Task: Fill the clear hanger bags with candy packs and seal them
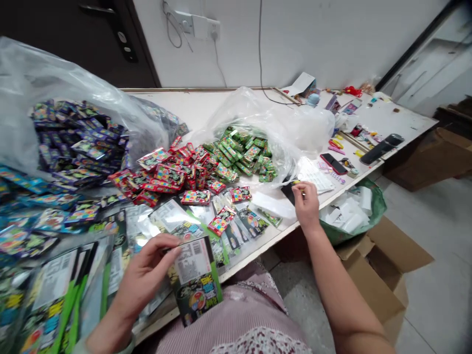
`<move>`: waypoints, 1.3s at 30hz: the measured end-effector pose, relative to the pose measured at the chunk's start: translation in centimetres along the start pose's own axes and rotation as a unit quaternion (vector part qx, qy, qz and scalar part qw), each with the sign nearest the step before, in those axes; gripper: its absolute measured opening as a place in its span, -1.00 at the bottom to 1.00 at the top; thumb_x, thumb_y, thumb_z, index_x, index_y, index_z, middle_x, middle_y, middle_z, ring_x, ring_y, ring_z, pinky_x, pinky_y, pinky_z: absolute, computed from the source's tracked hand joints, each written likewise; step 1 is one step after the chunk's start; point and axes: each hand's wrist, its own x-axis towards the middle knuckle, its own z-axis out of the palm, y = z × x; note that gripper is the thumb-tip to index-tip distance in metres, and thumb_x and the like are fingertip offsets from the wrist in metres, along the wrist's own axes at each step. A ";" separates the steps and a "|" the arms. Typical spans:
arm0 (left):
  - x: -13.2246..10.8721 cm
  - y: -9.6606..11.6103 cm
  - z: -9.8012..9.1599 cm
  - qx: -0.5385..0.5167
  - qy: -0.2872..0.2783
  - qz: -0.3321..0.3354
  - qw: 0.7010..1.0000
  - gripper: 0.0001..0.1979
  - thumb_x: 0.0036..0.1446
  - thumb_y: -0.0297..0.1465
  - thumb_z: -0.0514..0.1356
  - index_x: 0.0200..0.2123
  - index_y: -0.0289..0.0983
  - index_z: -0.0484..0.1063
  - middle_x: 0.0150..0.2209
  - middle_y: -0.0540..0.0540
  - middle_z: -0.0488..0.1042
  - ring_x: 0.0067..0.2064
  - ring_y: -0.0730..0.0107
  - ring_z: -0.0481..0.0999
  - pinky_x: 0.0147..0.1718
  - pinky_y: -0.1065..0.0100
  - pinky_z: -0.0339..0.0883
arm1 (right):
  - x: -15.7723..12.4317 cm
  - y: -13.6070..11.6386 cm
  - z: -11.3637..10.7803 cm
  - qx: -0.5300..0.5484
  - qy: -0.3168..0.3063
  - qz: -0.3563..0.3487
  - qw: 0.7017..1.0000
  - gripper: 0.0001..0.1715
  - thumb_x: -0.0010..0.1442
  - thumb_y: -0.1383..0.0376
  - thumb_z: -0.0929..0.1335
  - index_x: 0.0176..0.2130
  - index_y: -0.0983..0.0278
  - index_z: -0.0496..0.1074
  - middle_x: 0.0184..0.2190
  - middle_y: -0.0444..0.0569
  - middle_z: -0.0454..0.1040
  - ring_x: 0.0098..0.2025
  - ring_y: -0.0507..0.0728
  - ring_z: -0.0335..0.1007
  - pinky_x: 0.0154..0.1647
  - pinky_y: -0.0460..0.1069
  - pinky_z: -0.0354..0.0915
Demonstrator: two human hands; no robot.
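Observation:
My left hand (157,263) pinches the top edge of a black and green printed packaging bag (197,290) with a white label panel and barcode, held at the table's front edge above my lap. At the right, my right hand (307,201) is closed, thumb against fingers; what it holds, if anything, is too small to make out. Beside it lie a black flat piece (288,192), a white paper strip (272,204) and a white sheet (313,174). Small red packets (165,174) are piled in the middle, with a few loose ones on flat printed bags (250,221).
Clear plastic sacks spill purple packets (81,137) and green packets (243,152). Blue packets (33,196) and more printed bags (55,290) cover the left. A phone (334,163) and scissors (336,143) lie right. Below stand a green sack (379,201) and an open carton (379,265).

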 end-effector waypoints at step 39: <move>-0.9 -0.3 2.7 -0.052 0.036 0.003 0.998 -0.89 0.14 -0.40 0.25 -0.31 -0.23 0.34 -0.33 -0.01 0.38 -0.25 0.40 0.39 -0.23 0.37 0.28 | -1.4 -19.7 7.8 0.144 -0.544 -0.097 0.821 -0.96 0.20 0.35 0.31 -0.32 0.28 0.36 -0.39 -0.07 0.44 -0.34 0.06 0.30 -0.32 -0.04 0.15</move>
